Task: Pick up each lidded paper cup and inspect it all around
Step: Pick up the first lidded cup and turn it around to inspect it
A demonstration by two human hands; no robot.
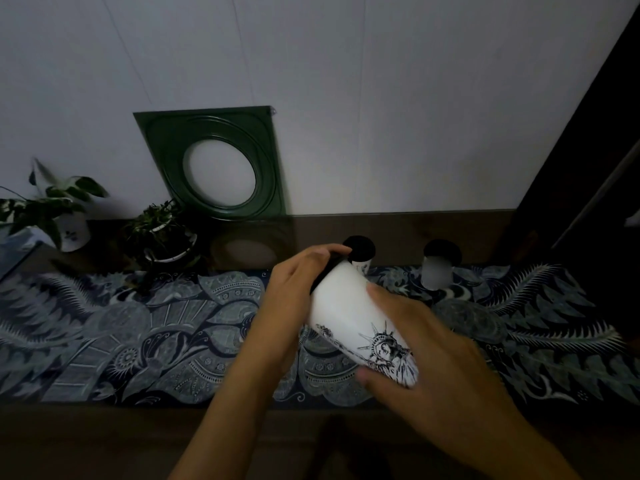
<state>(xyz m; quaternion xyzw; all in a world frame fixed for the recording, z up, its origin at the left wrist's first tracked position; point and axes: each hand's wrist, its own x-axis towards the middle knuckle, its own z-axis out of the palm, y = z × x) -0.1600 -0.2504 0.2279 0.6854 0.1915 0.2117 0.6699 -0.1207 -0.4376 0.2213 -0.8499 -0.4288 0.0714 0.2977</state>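
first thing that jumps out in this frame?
The white paper cup with a Statue of Liberty drawing, tipped on its side at centre: the left hand grips its black-lidded end, the right hand its base end. Two more black-lidded cups stand behind on the patterned blue cloth. A dark green square frame leans against the wall at left.

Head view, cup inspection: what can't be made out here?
- Held cup: its base and far side, covered by the right hand; most of its black lid, covered by the left hand.
- Middle cup: its body, hidden behind the held cup and left hand.
- Right cup: any print is lost in dim light.
- Both forearms: cut off by the bottom edge.
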